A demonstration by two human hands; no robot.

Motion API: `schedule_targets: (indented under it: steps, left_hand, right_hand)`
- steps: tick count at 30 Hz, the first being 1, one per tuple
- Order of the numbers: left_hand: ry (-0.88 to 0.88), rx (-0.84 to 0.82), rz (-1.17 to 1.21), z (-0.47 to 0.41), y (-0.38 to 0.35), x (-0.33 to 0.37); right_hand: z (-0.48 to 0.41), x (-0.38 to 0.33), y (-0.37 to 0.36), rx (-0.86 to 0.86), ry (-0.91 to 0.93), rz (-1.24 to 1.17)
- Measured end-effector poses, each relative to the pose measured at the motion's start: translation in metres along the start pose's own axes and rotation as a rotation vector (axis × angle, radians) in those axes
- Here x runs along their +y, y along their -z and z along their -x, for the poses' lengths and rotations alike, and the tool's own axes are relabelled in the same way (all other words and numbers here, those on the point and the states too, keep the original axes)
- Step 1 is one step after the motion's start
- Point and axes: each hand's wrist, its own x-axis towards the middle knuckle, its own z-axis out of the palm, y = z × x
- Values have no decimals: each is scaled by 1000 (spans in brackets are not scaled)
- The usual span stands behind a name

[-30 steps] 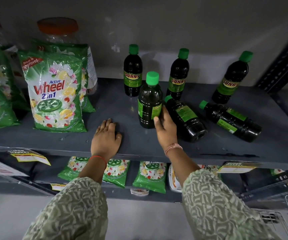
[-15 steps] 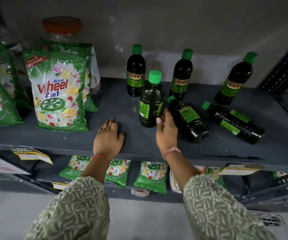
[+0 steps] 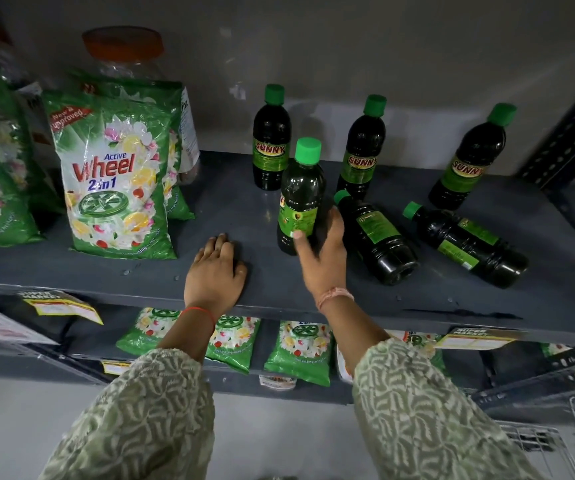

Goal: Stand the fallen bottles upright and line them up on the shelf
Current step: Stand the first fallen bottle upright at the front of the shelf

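Front bottle (image 3: 300, 199) upright on the grey shelf (image 3: 230, 209), green cap up, label turned partly sideways, ahead of the back row. Right hand (image 3: 324, 252) wrapped around its lower half, thumb on the label, fingers curled behind the far side. Just right of that hand, a fallen bottle (image 3: 374, 237) on its side, cap toward the back, base toward the front edge, touching or nearly touching the fingers. Farther right, a second fallen bottle (image 3: 466, 244), also flat, cap pointing left and back, apart from the first. Along the back wall, three upright bottles: left one (image 3: 271, 140) just behind the held bottle, middle one (image 3: 362, 150), right one (image 3: 469, 161) near the perforated upright post (image 3: 566, 140). Left hand (image 3: 215, 271) palm down and flat on the shelf near the front edge, fingers together, holding nothing. Left of it, a green Wheel detergent packet (image 3: 116, 178) standing, more packets beside and behind, and an orange-lidded clear jar (image 3: 123, 50) at the back. Small detergent sachets (image 3: 298, 351) on the lower shelf.
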Motion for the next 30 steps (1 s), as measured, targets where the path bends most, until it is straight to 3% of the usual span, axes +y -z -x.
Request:
schedule_targets:
  steps: [4,10,16,19,21,26,30]
  left_hand:
    - [-16,8,-2,0,-1,-2]
    - [-13,-2,10,-1,-2,-4]
    - [-16,-3,-1,-1,-2,-4]
    - [-18,-5,-6,-1,-2,-5]
    - [-19,-3,-4,0,0,-5]
    - [-17,1,-13,1,0,-4]
    - [-22,9,-13,-1,-2,-5]
  right_hand:
    - [-3,-5,-8,76,27,269]
    - [-10,9,13,-59,-64,162]
    - [-6,-5,2,-75,-40,104]
    - [-9,-12,-16,-5,-44,234]
    - [-13,-9,-14,20,-67,138]
    - [-24,3,15,-260,-133,51]
    - [-23,6,18,-323,-97,14]
